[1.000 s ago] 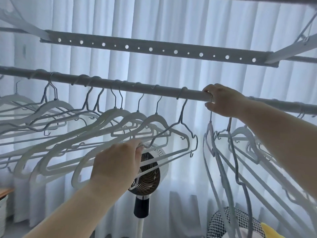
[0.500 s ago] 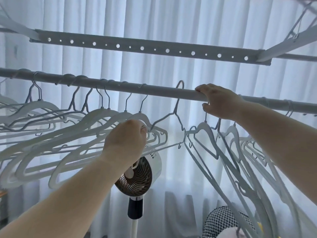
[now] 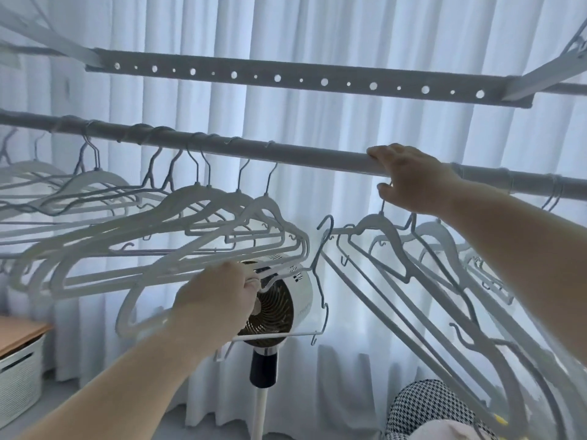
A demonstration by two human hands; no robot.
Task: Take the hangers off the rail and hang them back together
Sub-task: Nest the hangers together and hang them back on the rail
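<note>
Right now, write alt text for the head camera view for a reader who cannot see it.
The left hand holds a white hanger lifted off the grey rail, its hook hanging free below it, while the right hand rests on the rail over a bunch of hangers. More hangers stay hooked at left, before a white curtain and a standing fan.

matt grey metal rail (image 3: pixel 305 155), matt white plastic hangers (image 3: pixel 222 211), sheer cloth curtain (image 3: pixel 317 33)
</note>
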